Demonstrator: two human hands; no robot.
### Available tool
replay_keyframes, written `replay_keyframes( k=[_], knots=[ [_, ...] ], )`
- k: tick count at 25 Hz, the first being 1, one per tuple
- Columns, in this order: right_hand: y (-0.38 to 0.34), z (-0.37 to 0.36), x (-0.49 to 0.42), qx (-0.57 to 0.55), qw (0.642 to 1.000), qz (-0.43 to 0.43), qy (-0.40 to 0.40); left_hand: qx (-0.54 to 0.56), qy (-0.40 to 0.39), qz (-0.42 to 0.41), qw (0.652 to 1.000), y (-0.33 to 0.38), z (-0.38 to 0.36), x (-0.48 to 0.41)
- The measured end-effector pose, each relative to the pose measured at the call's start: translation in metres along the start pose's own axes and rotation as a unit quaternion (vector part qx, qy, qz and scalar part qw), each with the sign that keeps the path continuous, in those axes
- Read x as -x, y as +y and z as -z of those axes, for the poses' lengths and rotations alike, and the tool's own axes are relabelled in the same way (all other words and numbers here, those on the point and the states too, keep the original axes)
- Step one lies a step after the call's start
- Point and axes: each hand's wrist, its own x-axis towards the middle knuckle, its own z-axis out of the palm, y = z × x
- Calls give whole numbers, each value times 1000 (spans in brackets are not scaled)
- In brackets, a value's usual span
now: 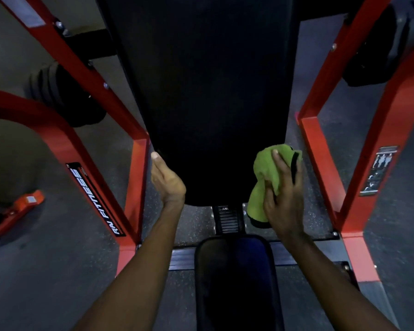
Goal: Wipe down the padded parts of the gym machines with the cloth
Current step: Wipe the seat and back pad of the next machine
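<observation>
Green cloth (264, 168), gripped by the right hand (285, 194), met the lower-right edge of the pad (213, 91); left hand (167, 182) lay at its left edge, fingers hidden, grip unclear. Wiping seemed midway; seat (232, 271), bottom centre, probably remained.

– The arms?
– The left forearm (139, 271) and the right forearm (332, 278) are bare as far as they show.
– The hands?
– Bare too, the left hand (167, 185) and the right hand (285, 201); fingernails (155, 155) short.

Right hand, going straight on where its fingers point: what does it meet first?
Likely the right edge of the black back pad; the right hand grips the green cloth there. Depth unclear.
</observation>
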Motion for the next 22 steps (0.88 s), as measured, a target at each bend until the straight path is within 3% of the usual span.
replay_keyframes(
  k=[1, 3, 5, 7, 10, 14, 17, 22],
  knots=[
    [-8, -2, -4, -30, 999, -15, 23, -5, -3, -13, 1000, 4, 2, 1],
    [-29, -3, -20, -72, 994, -24, 76, -61, 8, -135, 989, 23, 7, 0],
    [-49, 3, -48, -85, 989, -6, 119, -167, -16, -320, 933, 45, 6, -2],
    [-60, 10, -73, -71, 988, 25, 134, -254, -86, -445, 854, 66, -4, 1],
    [-47, 9, -59, -57, 995, 19, 81, -297, -148, -466, 820, 65, -15, -13],
    [-5, 8, -12, -54, 997, -21, 48, -343, -114, -498, 788, 50, -20, -27],
    [-19, 7, -33, -59, 996, -4, 60, -366, -78, -524, 765, 41, -27, -29],
    [-54, 14, -89, -49, 990, 50, 119, -359, -51, -538, 761, 36, -31, -32]
  ],
)
